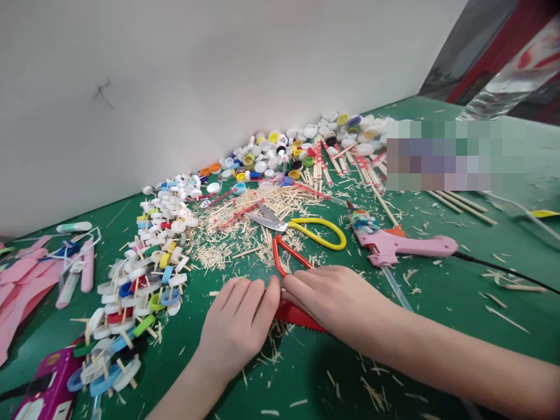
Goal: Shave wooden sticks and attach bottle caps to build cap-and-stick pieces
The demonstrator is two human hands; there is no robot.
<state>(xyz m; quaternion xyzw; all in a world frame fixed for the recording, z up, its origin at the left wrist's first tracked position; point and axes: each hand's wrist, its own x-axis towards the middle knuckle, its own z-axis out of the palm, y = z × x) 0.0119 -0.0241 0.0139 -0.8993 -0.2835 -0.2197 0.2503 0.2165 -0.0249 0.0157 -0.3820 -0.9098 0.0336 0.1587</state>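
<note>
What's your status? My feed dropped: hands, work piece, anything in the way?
Left hand and right hand flat, open, both on red serrated piece. Yellow scissors and wood shavings just beyond; pink glue gun off right.

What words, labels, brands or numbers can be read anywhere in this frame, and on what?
None can be read.
Bottle caps: any print is too small.
Purple case, lower left: pale marks, blurred.
Pixelated patch: whatever is there is hidden.
Pink glue gun, yellow scissors, red tool beneath the right hand: no lettering shows.
</note>
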